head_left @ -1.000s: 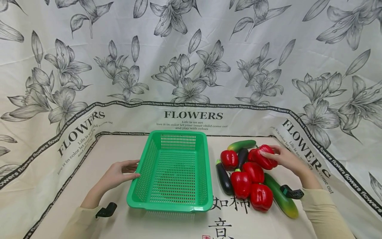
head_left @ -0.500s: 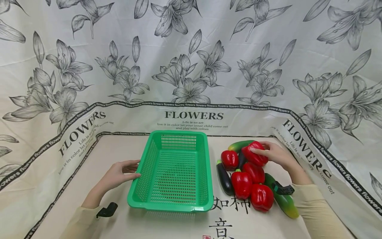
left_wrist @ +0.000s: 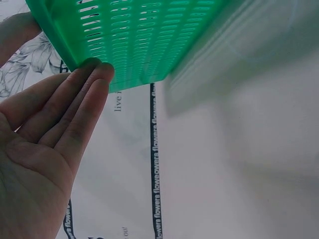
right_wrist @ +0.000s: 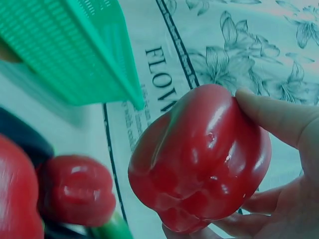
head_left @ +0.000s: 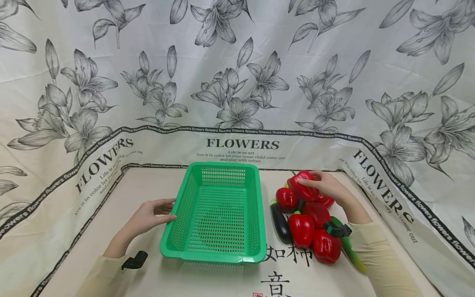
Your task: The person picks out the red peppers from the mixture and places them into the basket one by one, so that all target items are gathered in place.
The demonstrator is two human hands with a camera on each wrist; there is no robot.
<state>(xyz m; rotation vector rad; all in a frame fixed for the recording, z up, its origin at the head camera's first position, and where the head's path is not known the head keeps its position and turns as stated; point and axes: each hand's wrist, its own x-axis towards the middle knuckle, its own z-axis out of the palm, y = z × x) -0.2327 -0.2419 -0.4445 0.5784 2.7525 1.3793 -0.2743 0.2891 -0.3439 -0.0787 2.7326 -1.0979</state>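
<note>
Presently the right hand (head_left: pixel 328 185) grips a red bell pepper (head_left: pixel 302 185), centre-right. The left hand (head_left: pixel 146 215), straight-fingered, touches the central green basket (head_left: pixel 219 257).

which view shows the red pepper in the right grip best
The right wrist view: there the held pepper is large, its lobes plain. The head view shows it smaller, partly covered by the right grip; the left wrist view, not at all.

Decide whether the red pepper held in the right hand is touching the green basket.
Apart. The head view shows pale table surface plainly visible between the held red pepper and the green basket.
</note>
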